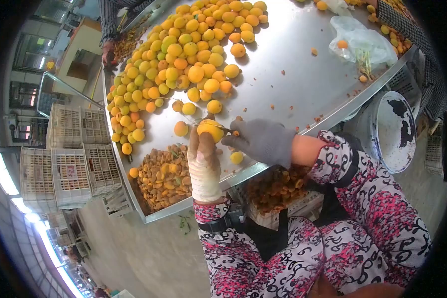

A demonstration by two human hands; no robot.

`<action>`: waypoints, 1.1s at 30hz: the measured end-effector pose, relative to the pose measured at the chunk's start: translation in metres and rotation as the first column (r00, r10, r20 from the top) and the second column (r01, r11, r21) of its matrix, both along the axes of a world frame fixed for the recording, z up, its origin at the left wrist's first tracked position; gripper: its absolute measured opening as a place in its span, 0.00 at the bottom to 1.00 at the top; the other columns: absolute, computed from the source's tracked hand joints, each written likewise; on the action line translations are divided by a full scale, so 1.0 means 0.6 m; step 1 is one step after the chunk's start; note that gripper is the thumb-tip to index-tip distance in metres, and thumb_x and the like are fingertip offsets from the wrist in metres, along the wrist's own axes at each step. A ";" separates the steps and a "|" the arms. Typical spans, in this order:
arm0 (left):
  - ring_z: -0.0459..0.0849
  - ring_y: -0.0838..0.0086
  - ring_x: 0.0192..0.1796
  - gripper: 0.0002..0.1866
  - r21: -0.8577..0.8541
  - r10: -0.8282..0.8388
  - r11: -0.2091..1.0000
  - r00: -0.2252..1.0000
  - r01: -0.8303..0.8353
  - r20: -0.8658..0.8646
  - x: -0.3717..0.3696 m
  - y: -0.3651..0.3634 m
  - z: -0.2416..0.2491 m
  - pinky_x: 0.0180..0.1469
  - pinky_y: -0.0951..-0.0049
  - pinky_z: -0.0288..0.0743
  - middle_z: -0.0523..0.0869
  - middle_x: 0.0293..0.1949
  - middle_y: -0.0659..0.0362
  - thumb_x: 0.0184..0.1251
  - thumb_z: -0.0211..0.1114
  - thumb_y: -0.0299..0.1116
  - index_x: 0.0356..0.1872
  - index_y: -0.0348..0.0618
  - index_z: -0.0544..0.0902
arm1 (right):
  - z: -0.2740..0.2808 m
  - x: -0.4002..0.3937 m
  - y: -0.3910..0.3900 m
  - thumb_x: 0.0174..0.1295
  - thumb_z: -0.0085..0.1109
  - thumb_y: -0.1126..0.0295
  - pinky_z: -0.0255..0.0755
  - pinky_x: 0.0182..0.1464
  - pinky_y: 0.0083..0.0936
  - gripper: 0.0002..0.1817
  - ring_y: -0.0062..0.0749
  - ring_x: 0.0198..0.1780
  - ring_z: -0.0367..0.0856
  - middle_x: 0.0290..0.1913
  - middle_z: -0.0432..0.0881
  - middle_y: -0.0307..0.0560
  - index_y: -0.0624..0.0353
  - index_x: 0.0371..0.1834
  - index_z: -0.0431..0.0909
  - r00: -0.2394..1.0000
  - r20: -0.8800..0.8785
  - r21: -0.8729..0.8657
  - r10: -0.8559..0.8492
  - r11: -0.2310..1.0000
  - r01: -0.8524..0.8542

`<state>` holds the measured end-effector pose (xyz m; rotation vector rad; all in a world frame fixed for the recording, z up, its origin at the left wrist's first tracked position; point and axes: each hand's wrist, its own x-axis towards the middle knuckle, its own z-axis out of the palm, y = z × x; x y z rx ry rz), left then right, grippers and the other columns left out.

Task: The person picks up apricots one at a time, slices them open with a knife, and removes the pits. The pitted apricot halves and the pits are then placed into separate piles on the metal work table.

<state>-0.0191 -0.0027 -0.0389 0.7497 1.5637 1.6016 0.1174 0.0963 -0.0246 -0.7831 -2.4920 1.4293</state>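
Over the near edge of the metal table (293, 84), my left hand (203, 161), in a whitish glove with stained fingers, is closed around a yellow fruit (211, 130). My right hand (263, 141), in a grey glove, is closed on a small thin tool (227, 130) whose tip meets the right side of that fruit. Beyond my hands spreads a large heap of yellow and orange fruit (184, 54). Brownish fruit pieces (164, 174) are piled in the near left corner. A loose yellow fruit (237, 157) lies just below my right hand.
Plastic crates (69, 171) are stacked left of the table. A crate of cut fruit (278, 191) stands under the near edge, and a white bucket (395, 131) at the right. A plastic bag (360, 42) lies far right. Other people's arms (109, 25) reach in at both far corners.
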 end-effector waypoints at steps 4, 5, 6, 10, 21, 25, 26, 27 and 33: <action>0.74 0.81 0.45 0.29 0.016 0.030 0.999 1.000 -0.030 -0.004 0.005 -0.003 0.009 0.37 0.84 0.66 0.77 0.45 0.63 0.60 0.62 0.46 0.58 0.40 0.70 | 0.018 0.013 0.030 0.66 0.37 0.45 0.69 0.42 0.43 0.28 0.54 0.38 0.78 0.34 0.79 0.61 0.63 0.37 0.73 0.981 0.022 -0.109 0.195 0.975 -0.192; 0.73 0.81 0.45 0.29 0.029 0.027 0.999 1.000 -0.027 0.014 0.003 -0.005 0.004 0.37 0.84 0.66 0.78 0.45 0.63 0.59 0.63 0.46 0.58 0.40 0.70 | 0.018 0.013 0.023 0.66 0.37 0.45 0.69 0.42 0.43 0.28 0.54 0.38 0.78 0.34 0.79 0.61 0.63 0.37 0.73 0.981 0.021 -0.113 0.191 0.976 -0.188; 0.73 0.82 0.45 0.30 0.038 0.026 0.999 0.999 -0.027 0.036 0.001 -0.003 0.000 0.38 0.85 0.65 0.77 0.45 0.63 0.59 0.63 0.47 0.58 0.39 0.70 | 0.019 0.010 0.015 0.66 0.37 0.45 0.69 0.43 0.43 0.28 0.55 0.39 0.78 0.34 0.79 0.62 0.63 0.37 0.73 0.992 0.052 -0.106 0.115 0.988 -0.109; 0.74 0.82 0.40 0.30 -0.016 0.068 0.998 0.988 -0.066 0.139 0.003 -0.001 -0.019 0.38 0.86 0.66 0.78 0.42 0.63 0.60 0.63 0.50 0.55 0.36 0.71 | 0.011 0.006 0.009 0.66 0.38 0.46 0.69 0.43 0.43 0.27 0.56 0.39 0.77 0.34 0.79 0.62 0.64 0.38 0.73 0.998 0.060 -0.076 0.012 0.997 -0.008; 0.78 0.73 0.39 0.24 0.083 0.013 0.996 0.942 -0.043 0.336 0.048 0.029 0.009 0.41 0.77 0.72 0.79 0.39 0.56 0.71 0.47 0.49 0.46 0.33 0.74 | -0.025 -0.007 -0.036 0.66 0.40 0.49 0.70 0.38 0.47 0.24 0.57 0.35 0.78 0.31 0.80 0.60 0.62 0.43 0.70 0.977 -0.035 -0.110 -0.210 0.973 0.205; 0.77 0.71 0.41 0.23 -0.013 0.070 0.997 0.988 -0.073 -0.135 0.023 0.020 -0.016 0.42 0.75 0.72 0.77 0.42 0.54 0.72 0.45 0.47 0.48 0.33 0.73 | -0.022 -0.009 -0.021 0.66 0.42 0.50 0.70 0.37 0.47 0.23 0.56 0.34 0.78 0.30 0.79 0.60 0.61 0.44 0.70 0.995 0.021 0.002 -0.101 0.995 0.101; 0.77 0.71 0.41 0.23 -0.020 0.073 0.997 0.988 -0.077 -0.135 0.025 0.016 -0.020 0.42 0.75 0.72 0.77 0.42 0.54 0.72 0.45 0.47 0.48 0.33 0.73 | -0.021 -0.010 -0.024 0.66 0.42 0.50 0.70 0.37 0.47 0.23 0.56 0.34 0.78 0.30 0.79 0.60 0.61 0.44 0.70 0.995 0.022 -0.005 -0.097 0.995 0.097; 0.77 0.68 0.43 0.19 0.053 0.110 0.994 0.945 -0.099 -0.309 0.029 0.015 -0.023 0.43 0.73 0.72 0.76 0.43 0.53 0.70 0.48 0.41 0.51 0.34 0.71 | -0.015 -0.013 -0.026 0.66 0.42 0.51 0.70 0.37 0.46 0.23 0.57 0.34 0.78 0.31 0.79 0.60 0.62 0.44 0.70 0.995 0.040 -0.011 -0.090 0.996 0.090; 0.76 0.53 0.46 0.30 0.059 0.083 0.996 0.765 -0.059 -0.638 -0.003 0.009 -0.099 0.47 0.62 0.73 0.72 0.47 0.43 0.50 0.55 0.14 0.58 0.42 0.64 | -0.068 -0.042 -0.052 0.65 0.44 0.54 0.70 0.38 0.43 0.21 0.57 0.36 0.78 0.32 0.79 0.62 0.63 0.43 0.74 0.960 -0.214 -0.309 -0.179 0.945 0.107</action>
